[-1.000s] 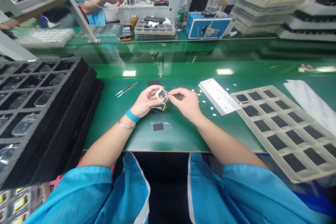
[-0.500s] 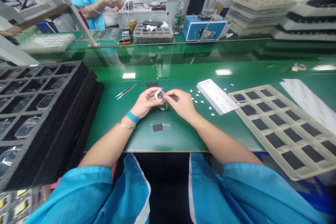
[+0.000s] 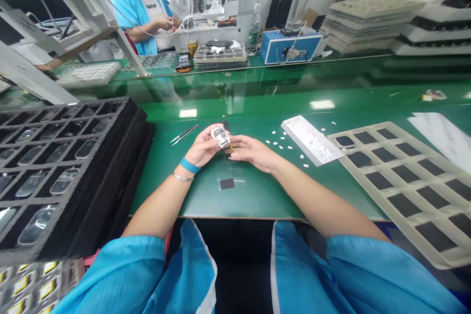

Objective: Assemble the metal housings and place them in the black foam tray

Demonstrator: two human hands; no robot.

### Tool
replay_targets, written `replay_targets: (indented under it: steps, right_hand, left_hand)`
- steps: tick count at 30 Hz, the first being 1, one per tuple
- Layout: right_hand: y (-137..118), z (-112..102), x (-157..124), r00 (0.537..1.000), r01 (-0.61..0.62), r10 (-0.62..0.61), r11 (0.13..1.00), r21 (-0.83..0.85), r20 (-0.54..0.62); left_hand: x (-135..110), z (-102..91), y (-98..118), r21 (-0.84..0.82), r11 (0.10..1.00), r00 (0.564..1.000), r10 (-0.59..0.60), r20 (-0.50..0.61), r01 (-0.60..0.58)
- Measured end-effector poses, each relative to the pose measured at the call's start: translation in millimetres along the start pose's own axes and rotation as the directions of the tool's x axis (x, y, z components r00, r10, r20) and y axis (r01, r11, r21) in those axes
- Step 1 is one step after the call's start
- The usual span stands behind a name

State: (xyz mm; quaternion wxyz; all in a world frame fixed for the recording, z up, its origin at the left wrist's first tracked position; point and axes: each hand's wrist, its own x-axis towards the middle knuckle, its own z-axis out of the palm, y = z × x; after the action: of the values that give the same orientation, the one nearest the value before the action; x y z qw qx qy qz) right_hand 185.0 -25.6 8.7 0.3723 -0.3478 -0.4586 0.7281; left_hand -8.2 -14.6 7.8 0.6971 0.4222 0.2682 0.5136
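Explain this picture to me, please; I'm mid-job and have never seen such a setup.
There is no robot: one head-worn camera looks forward and down at a person's bare hands. The left hand holds a small white device with dark parts showing; the right hand is beside it, near a yellow strip, though whether it grips that is unclear. On the green work surface lie tweezers and a white box with white bits scattered beside it. Black trays stand at left, a pale tray at right.
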Motion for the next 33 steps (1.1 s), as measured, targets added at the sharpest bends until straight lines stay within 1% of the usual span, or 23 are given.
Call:
replay_targets:
  steps: [3, 5, 7, 9, 10, 12, 13, 15, 17, 20, 23, 26, 30, 31, 33]
  right_hand:
    - [1.2, 2.5, -0.3, 0.997, -0.041, 0.042, 0.999, -0.029, 0.057]
    - [-3.6, -1.9, -1.9, 0.997, -0.046, 0.05, 0.997, -0.067, 0.064]
    - [-11.9, -9.3, -4.5, 0.999, -0.015, 0.021, 0.993, -0.114, 0.051]
    - [-19.6, -16.2, -6.4, 0.995, 0.089, -0.093, 0.982, -0.167, -0.018]
    - [-22.0, -18.5, -6.9, 0.982, 0.159, -0.175, 0.967, -0.202, -0.066]
    - [-23.2, -20.2, -6.9, 0.937, 0.277, -0.322, 0.919, -0.279, -0.132]
    - [-22.3, -19.6, -6.6, 0.919, 0.313, -0.369, 0.897, -0.313, -0.14]
    - [-19.1, -16.7, -6.0, 0.897, 0.355, -0.424, 0.858, -0.372, -0.123]
    - [-15.9, -13.1, -5.9, 0.874, 0.385, -0.474, 0.811, -0.441, -0.108]
    - [-13.1, -10.1, -6.0, 0.834, 0.401, -0.543, 0.716, -0.572, -0.095]
    - [-11.7, -10.8, -5.5, 0.815, 0.397, -0.576, 0.635, -0.663, -0.064]
    - [-10.2, -11.7, -5.3, 0.802, 0.393, -0.596, 0.566, -0.724, -0.03]
    - [-5.2, -9.9, -1.5, 0.774, 0.396, -0.633, 0.471, -0.788, 0.011]
    - [-3.5, -9.6, 1.1, 0.774, 0.396, -0.633, 0.467, -0.791, 0.014]
    - [-0.2, -10.3, 7.6, 0.786, 0.384, -0.619, 0.504, -0.773, -0.013]
  left_hand:
    - [-1.6, 1.1, 1.2, 0.006, 1.0, 1.0, -0.016, 0.01, 0.016]
    - [-1.8, 1.7, 2.3, 0.005, 1.0, 1.0, -0.026, 0.015, 0.026]
    - [-1.0, 2.2, 2.5, 0.011, 0.998, 0.998, -0.055, 0.022, 0.055]
    - [0.2, 2.7, 1.5, 0.029, 0.993, 0.992, -0.119, 0.03, 0.118]
    - [0.7, 3.0, 0.7, 0.04, 0.987, 0.987, -0.16, 0.034, 0.159]
    - [1.2, 3.7, -1.5, 0.059, 0.969, 0.969, -0.243, 0.048, 0.241]
    - [1.0, 4.3, -2.7, 0.067, 0.959, 0.958, -0.281, 0.059, 0.277]
    - [0.1, 5.7, -5.1, 0.075, 0.94, 0.936, -0.34, 0.089, 0.334]
    - [-1.3, 7.3, -7.3, 0.078, 0.928, 0.922, -0.371, 0.115, 0.364]
    - [-2.6, 9.1, -10.4, 0.077, 0.923, 0.913, -0.384, 0.135, 0.377]
    - [-2.6, 10.8, -12.7, 0.071, 0.917, 0.906, -0.4, 0.141, 0.393]
    - [-1.9, 14.5, -14.1, 0.065, 0.919, 0.913, -0.394, 0.107, 0.389]
    - [-0.1, 22.2, -17.7, 0.105, 0.929, 0.934, -0.356, -0.012, 0.356]
    - [0.6, 23.8, -18.9, 0.119, 0.929, 0.937, -0.347, -0.045, 0.35]
    - [2.2, 25.2, -20.6, 0.145, 0.927, 0.937, -0.335, -0.098, 0.346]
